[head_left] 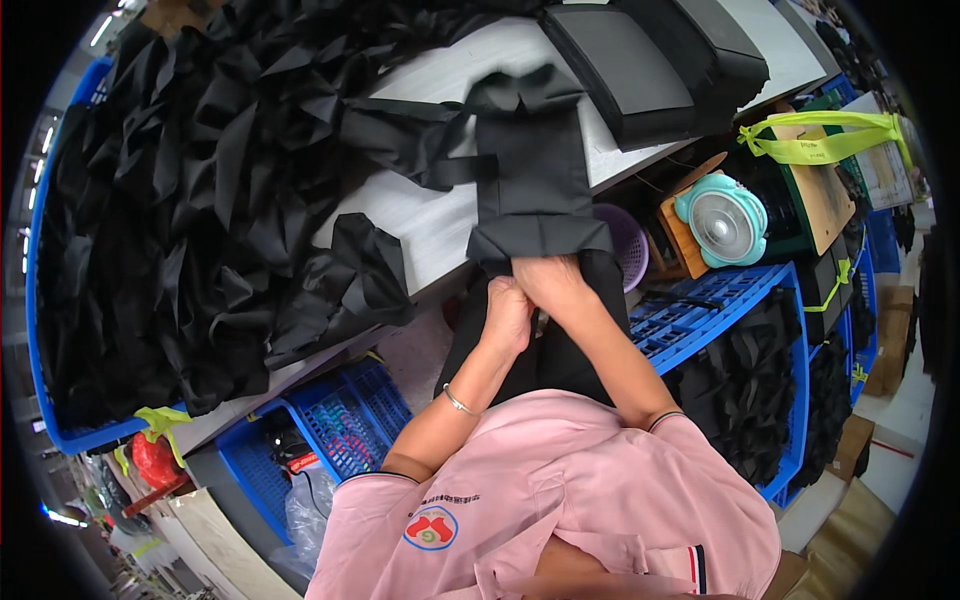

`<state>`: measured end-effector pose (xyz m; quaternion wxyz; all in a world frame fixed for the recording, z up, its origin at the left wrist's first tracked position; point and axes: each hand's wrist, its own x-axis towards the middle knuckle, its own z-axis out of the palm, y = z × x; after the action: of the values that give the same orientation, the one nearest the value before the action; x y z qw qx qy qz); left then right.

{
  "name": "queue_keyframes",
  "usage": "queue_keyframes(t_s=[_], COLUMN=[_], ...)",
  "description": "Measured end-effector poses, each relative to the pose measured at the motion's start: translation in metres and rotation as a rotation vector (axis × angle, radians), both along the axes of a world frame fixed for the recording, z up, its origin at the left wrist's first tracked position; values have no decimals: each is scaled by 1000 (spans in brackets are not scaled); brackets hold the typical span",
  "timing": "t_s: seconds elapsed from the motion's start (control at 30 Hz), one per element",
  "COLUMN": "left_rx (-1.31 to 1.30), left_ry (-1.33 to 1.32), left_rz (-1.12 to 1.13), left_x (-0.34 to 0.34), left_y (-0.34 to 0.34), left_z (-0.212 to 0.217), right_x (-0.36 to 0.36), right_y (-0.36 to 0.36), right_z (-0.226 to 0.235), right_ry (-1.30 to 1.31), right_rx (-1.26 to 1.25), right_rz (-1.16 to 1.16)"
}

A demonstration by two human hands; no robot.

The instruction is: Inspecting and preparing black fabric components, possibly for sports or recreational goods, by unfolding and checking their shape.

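Observation:
A black fabric piece (pixel 532 172) lies on the near edge of the light table, its body flat and its upper end bunched. Its lower end forms a wide folded flap (pixel 540 238) that hangs over the edge toward me. My right hand (pixel 550 282) reaches up against this flap, and its fingers are hidden beneath the fabric. Close beside it, touching or nearly so, my left hand (pixel 508 312) is closed like a fist just below the flap. Whatever its fingers may hold is hidden. A strip of black fabric (pixel 425 140) joins or overlaps the piece from the left.
A large blue crate (pixel 42 300) heaped with black fabric pieces stands left. Stacked dark flat panels (pixel 625 75) lie at the far right of the table (pixel 445 215). A purple basket (pixel 628 250), a turquoise fan (pixel 722 222) and a blue crate (pixel 795 390) are on my right.

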<state>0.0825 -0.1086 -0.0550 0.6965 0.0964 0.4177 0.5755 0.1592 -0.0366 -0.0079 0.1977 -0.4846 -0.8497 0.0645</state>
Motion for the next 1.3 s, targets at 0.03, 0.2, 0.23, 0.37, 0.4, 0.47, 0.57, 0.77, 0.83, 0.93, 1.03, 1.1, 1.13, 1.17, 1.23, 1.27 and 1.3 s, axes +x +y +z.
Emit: queue_keyframes(t_s=[0.03, 0.2, 0.23, 0.37, 0.4, 0.47, 0.57, 0.77, 0.83, 0.93, 1.03, 1.1, 1.13, 1.17, 1.23, 1.27, 1.3], left_rx=[13, -31, -97, 161, 181, 199, 122, 143, 72, -31, -35, 28, 66, 85, 66, 23, -20], left_ry=[17, 73, 127, 404, 441, 503, 650, 417, 205, 110, 165, 203, 212, 230, 180, 112, 47], left_rz=[-38, 93, 111, 326, 421, 394, 230, 188, 91, -80, -98, -85, -122, -154, -182, -181, -178], left_x=[-1, -11, -16, -31, -31, -36, -39, -53, -63, -69, -62, -54, -50, -48, -45, -45, -45], left_y=[0, -9, -8, -10, -9, -13, -34, -47, -36, -27, -26, -29, -32, -36, -46, -50, -54], left_z=[1, 17, 20, 31, 33, 39, 51, 54, 46, 39, 43, 49, 52, 54, 55, 53, 50], right_x=[1, 6, 6, 4, 3, 3, 11, 25, 28, 44, 84, 99, 100, 101, 103, 108, 110], right_y=[0, -5, -8, -24, -27, -28, -26, -58, -82, -103, -112, -97, -88, -79, -66, -62, -61], right_z=[-3, -21, -24, -27, -26, -24, -21, -7, 8, 43, 83, 89, 86, 80, 68, 64, 58], right_ry=[-81, -83, -88, -96, -150, 7, -23, 64, 9, 360, 958, 1001, 905, 789, 883, 969, 1018], right_rx=[-178, 167, -40, -249, -157, 88, -201, -328, -419, -499, -1052, -705, -514, -298, -534, -801, -1086], right_rz=[-15, 138, 112, 57, 77, 97, 91, 123, 224, 535, 261, 44, -106, -239, -263, -261, -321])
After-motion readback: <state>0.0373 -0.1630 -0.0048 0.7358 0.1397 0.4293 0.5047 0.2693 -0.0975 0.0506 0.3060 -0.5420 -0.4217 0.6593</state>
